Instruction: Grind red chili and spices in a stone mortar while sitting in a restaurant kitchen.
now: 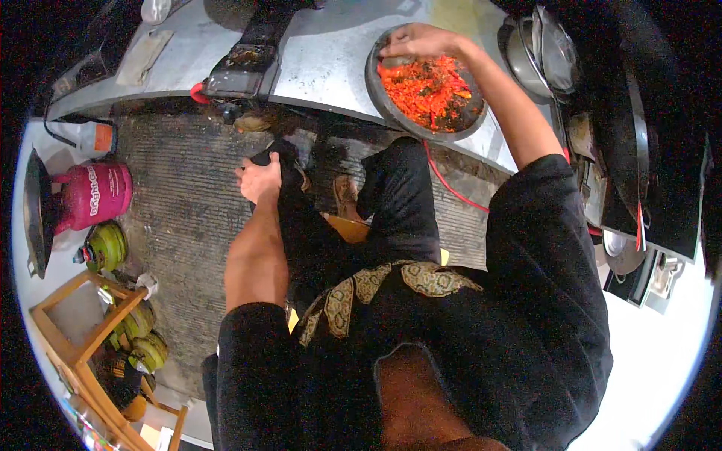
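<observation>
A round grey stone mortar plate (389,115) rests near the front edge of a metal counter. Coarsely crushed red chillies (423,93) cover much of its face, with dark bits among them. My right hand (414,42) is at the plate's far left part, its fingers closed round a stone pestle (396,61) that is mostly hidden under them. Away from the counter, my left hand (259,177) rests by my left knee, fingers apart, holding nothing.
Metal bowls (527,53) stand right of the mortar. A dark stove part (242,67) and a folded cloth (144,56) lie on the counter to the left. A red hose (451,189) hangs below the counter. Gas cylinders (104,194) and a wooden-framed stand (84,349) are at left.
</observation>
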Demonstrator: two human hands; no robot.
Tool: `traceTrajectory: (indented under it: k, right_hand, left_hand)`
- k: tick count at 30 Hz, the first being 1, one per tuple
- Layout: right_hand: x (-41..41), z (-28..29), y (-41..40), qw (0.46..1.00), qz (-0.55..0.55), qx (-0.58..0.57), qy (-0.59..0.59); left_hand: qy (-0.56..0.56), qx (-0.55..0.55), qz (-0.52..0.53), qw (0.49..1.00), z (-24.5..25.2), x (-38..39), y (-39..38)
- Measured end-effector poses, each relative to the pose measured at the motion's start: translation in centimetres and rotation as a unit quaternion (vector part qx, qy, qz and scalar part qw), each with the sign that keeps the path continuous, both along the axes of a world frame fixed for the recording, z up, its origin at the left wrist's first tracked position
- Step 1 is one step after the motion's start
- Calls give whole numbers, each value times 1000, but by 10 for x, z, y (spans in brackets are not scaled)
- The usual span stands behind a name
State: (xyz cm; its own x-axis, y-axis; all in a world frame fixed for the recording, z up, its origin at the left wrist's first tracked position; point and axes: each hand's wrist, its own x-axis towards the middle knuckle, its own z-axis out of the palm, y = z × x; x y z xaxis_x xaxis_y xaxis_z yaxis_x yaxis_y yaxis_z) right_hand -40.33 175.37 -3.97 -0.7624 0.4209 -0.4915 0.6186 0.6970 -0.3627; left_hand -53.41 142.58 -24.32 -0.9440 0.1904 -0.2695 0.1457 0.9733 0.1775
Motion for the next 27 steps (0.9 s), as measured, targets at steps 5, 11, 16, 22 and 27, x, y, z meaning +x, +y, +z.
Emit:
traceTrajectory:
  k: [5,11,16,22,27]
  right_hand:
    - [10,1,-31,950,224,198,-85]
    - [28,26,-42,954,181,228,-74]
    - [76,11,-70,937,206,282,-9]
    - [162,-3,-48,932,43,277,228]
    - [171,-28,-70,961,32,258,96]
  left_hand:
    - [1,9,6,1000,-2,-1,-5]
    - [-14,1,5,1000,5,2,-2]
    - [3,7,6,1000,1,1,-5]
    - [-9,-11,2,1000,13,5,0]
    - [-11,-4,-4,1000,8,6,-4]
